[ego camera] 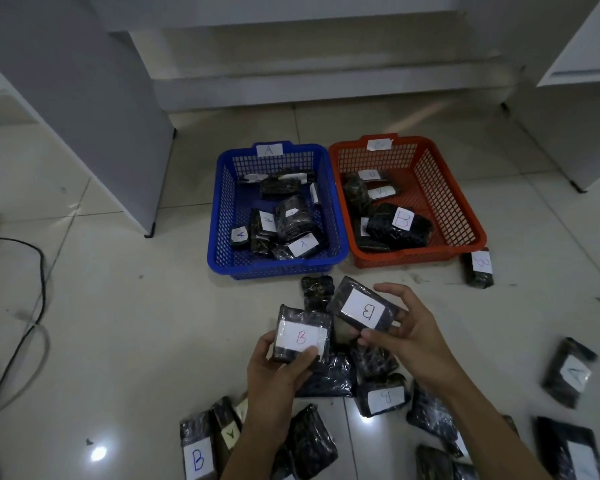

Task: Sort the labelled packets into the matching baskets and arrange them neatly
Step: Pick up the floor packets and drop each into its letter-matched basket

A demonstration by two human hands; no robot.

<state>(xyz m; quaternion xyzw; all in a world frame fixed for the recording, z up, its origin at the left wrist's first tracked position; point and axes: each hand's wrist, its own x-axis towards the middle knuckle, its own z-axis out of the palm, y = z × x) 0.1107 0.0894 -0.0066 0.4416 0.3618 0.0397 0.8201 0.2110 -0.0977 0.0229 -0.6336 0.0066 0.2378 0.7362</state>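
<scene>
Each hand holds a dark packet marked B above the loose pile on the floor point(118, 323): the left hand point(274, 372) has its fingers point(303, 360) pinching the red-lettered packet point(302, 336) by its lower edge, and the right hand point(406, 337) clamps the black-lettered packet point(361, 308) by its end. Both belong in the orange basket point(465, 209), tagged B, not the blue basket point(222, 216) tagged A beside it. Its right half looks bare, so laying them flat there, labels up and side by side, should keep things tidy.
</scene>
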